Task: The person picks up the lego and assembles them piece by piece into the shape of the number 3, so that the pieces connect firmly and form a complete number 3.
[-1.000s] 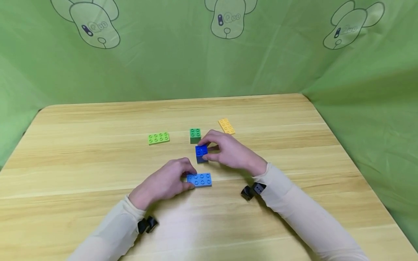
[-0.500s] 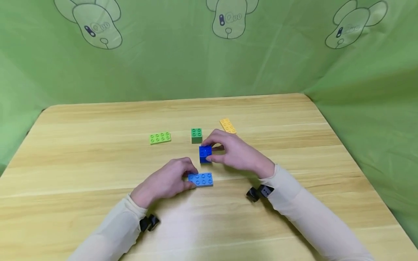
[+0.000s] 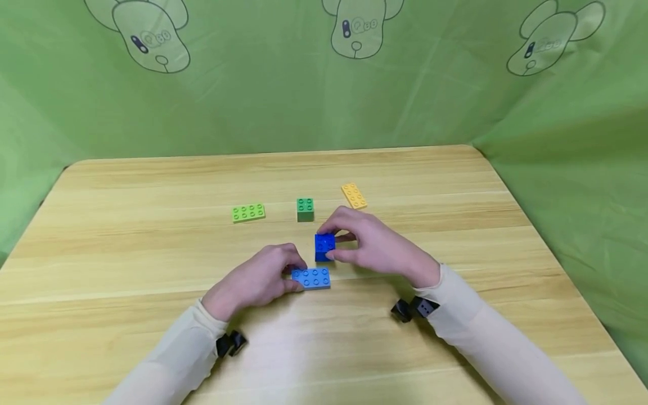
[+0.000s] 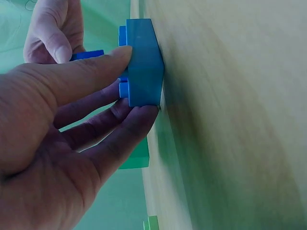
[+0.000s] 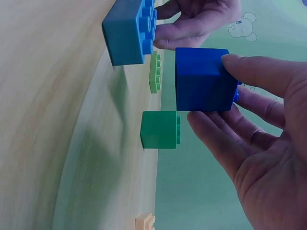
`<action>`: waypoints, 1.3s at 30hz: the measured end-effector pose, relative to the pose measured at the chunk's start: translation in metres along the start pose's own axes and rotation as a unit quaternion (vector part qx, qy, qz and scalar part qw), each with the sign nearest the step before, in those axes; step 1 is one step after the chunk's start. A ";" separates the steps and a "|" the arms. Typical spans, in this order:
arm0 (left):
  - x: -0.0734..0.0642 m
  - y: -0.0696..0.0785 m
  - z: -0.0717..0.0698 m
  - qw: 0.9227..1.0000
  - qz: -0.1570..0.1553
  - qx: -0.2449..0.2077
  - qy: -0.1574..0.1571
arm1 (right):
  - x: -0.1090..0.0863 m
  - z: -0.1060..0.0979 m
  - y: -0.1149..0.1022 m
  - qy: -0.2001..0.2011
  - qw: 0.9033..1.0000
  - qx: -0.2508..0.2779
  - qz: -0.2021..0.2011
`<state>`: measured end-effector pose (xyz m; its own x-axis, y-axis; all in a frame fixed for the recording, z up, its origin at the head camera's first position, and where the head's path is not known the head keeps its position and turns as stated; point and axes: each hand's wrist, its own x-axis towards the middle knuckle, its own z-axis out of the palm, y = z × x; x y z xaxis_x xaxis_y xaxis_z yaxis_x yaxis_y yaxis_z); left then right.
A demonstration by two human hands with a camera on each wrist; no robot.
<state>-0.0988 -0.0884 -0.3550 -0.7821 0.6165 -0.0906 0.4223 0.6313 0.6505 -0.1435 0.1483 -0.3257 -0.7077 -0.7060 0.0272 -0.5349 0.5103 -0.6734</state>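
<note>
My left hand [image 3: 258, 278] pinches the left end of a light blue building brick [image 3: 315, 278], its studs facing up, on the wooden table. In the left wrist view the thumb lies on the near side of that light blue brick [image 4: 145, 67]. Between thumb and fingers, my right hand [image 3: 374, 242] holds a square dark blue brick [image 3: 324, 246]. The right wrist view has this dark blue brick [image 5: 201, 79] off the table, its underside in the air. It is just behind the light blue brick's right half, apart from it.
Farther back on the table [image 3: 126, 236] stand a green square brick [image 3: 305, 210], a flat lime-green plate brick [image 3: 248, 213] to its left and a flat yellow-orange plate brick [image 3: 354, 196] to its right. A green cloth [image 3: 263, 107] hangs behind and at the sides.
My right hand has moved right and a little nearer with the dark blue brick, toward the light blue brick. The left hand keeps its grip and place.
</note>
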 end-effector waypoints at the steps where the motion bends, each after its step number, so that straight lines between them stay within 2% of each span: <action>1: 0.000 0.000 0.000 1.000 -0.001 -0.001 -0.001 | -0.001 0.000 0.000 -0.001 1.000 -0.001 -0.003; 10: -0.001 -0.002 0.001 1.000 0.013 0.000 0.006 | -0.009 0.007 -0.005 -0.005 1.000 0.004 -0.025; 18: -0.001 -0.002 0.001 1.000 0.010 -0.005 0.003 | -0.013 0.015 -0.006 -0.018 0.999 0.015 -0.033; 29: -0.001 0.001 0.000 1.000 -0.003 -0.001 0.001 | -0.019 0.014 -0.011 -0.027 0.999 0.014 -0.020; 33: -0.002 0.000 0.000 1.000 0.005 0.002 0.007 | -0.019 0.016 -0.011 -0.027 0.999 0.003 -0.032; 39: -0.002 -0.001 0.001 1.000 0.018 0.003 0.011 | -0.018 0.022 -0.009 -0.030 0.999 0.022 -0.039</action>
<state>-0.0975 -0.0893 -0.3559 -0.7768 0.6278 -0.0500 0.4526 0.6116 0.6489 -0.1156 0.1455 -0.3363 -0.6349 -0.7717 0.0364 -0.5657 0.4322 -0.7023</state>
